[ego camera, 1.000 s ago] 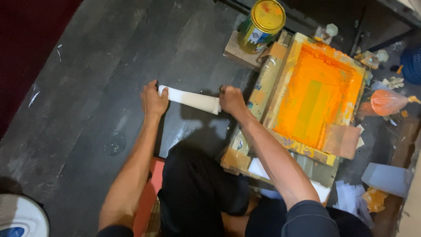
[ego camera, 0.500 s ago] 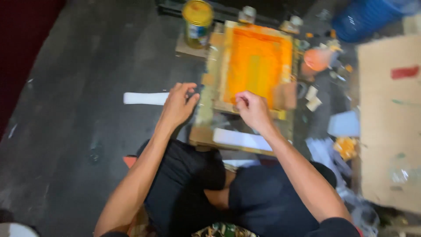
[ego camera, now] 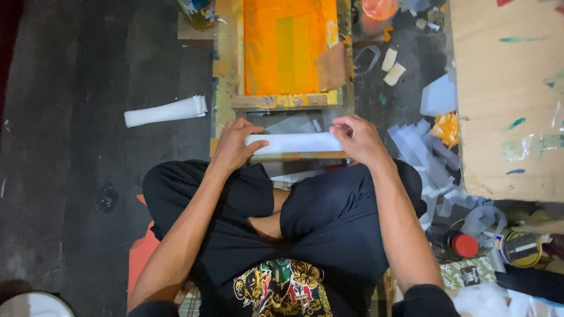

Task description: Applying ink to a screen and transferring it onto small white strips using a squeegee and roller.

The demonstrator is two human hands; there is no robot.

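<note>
Both hands, left hand (ego camera: 234, 144) and right hand (ego camera: 359, 140), pinch the ends of a light, floppy white strip (ego camera: 294, 142) with closed fingers.

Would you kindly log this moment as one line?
left hand: grips white strip | right hand: grips strip | orange screen frame: ahead

My left hand (ego camera: 235, 144) and right hand (ego camera: 359, 140) cover both ends of the white paper strip (ego camera: 294, 142), the top edge cuts off the orange-inked wooden screen frame (ego camera: 288, 50) and paint can (ego camera: 198, 12), and my shirt's colourful print (ego camera: 282, 287) runs off the bottom.
</note>
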